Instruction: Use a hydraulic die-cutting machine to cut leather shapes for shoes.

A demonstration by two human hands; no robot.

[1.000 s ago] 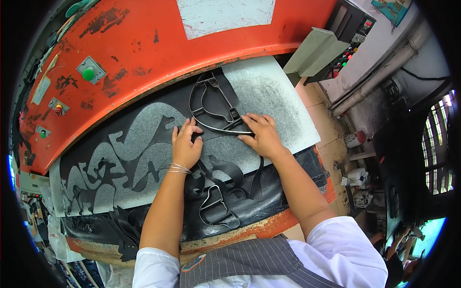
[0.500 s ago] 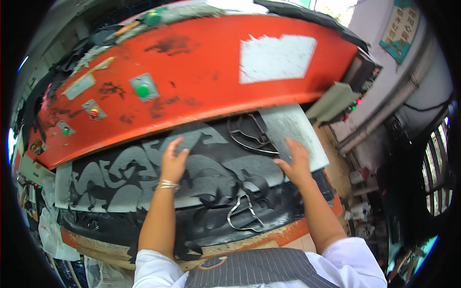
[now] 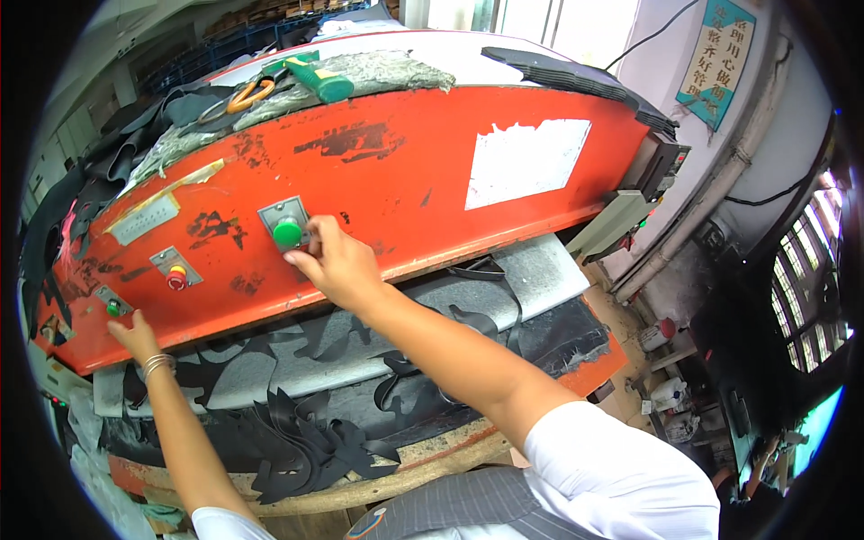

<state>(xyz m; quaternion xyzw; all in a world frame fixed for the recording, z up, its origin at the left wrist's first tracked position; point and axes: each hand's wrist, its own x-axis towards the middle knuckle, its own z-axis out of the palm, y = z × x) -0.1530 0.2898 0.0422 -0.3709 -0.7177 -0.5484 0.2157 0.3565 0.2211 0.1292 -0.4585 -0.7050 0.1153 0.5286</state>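
My right hand (image 3: pixel 344 270) is at the large green push button (image 3: pixel 287 233) on the red machine beam (image 3: pixel 414 171). Its thumb and forefinger curve apart at the button's right side; whether they touch it I cannot tell. Farther left, my left hand (image 3: pixel 139 340) reaches with open fingers to a small green button (image 3: pixel 113 308). Below the beam lies a pale cutting board (image 3: pixel 544 270) with black cut sheet material (image 3: pixel 315 337) on it. A dark metal cutting die (image 3: pixel 479 268) shows partly under the beam's edge.
Between the green buttons is a red knob (image 3: pixel 176 277). Black offcuts (image 3: pixel 315 445) hang over the front wooden edge (image 3: pixel 423 477). Orange-handled scissors (image 3: pixel 250 94) and a green-handled tool (image 3: pixel 322 81) lie on top of the beam. Stacked black sheets (image 3: pixel 567 76) rest at the right.
Both hands have left the space over the board and moved left and up to the buttons. My right forearm now crosses the board. The silver outline die near the front no longer shows clearly.
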